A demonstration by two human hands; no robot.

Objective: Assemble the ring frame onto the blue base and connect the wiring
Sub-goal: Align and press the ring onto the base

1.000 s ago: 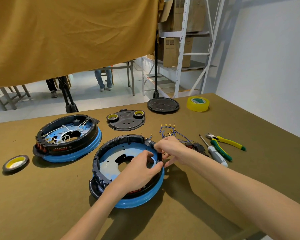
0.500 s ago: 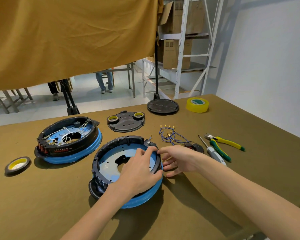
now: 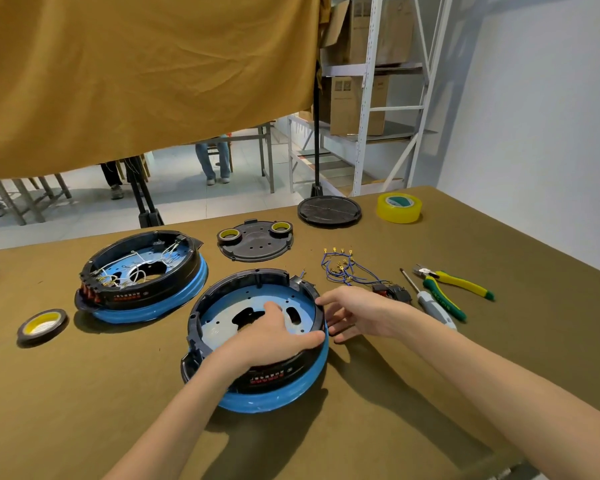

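A: Where does the work sit?

B: Toward the near edge of the table [image 3: 499, 341], about midway along it. The black ring frame [image 3: 201, 308] is already seated on the blue base [image 3: 284, 393], and its red-lettered label faces the person.

A: And the 2 hands?

B: The left hand [image 3: 274, 337] lies across the near-right part of the ring, thumb down inside over the pale blue plate, fingers draped over the rim. It looks like a clamping hold, probably to keep the frame from turning or lifting. The right hand [image 3: 364, 311] is just outside the ring's right side, fingers straight and loose, tips at the outer wall, gripping nothing.

A: Why there?

B: My guess is it is pressing or aligning that side while the left steadies it. The wiring harness [image 3: 340, 268], blue leads with gold terminals, lies just beyond the right hand toward the far edge, within easy reach and not yet connected.

A: Anything for reference?

B: A finished unit [image 3: 142, 271] with white wires routed inside sits to the left, likely the model. A screwdriver [image 3: 430, 301] and yellow-green pliers [image 3: 454, 280] wait on the right, nearer the right edge
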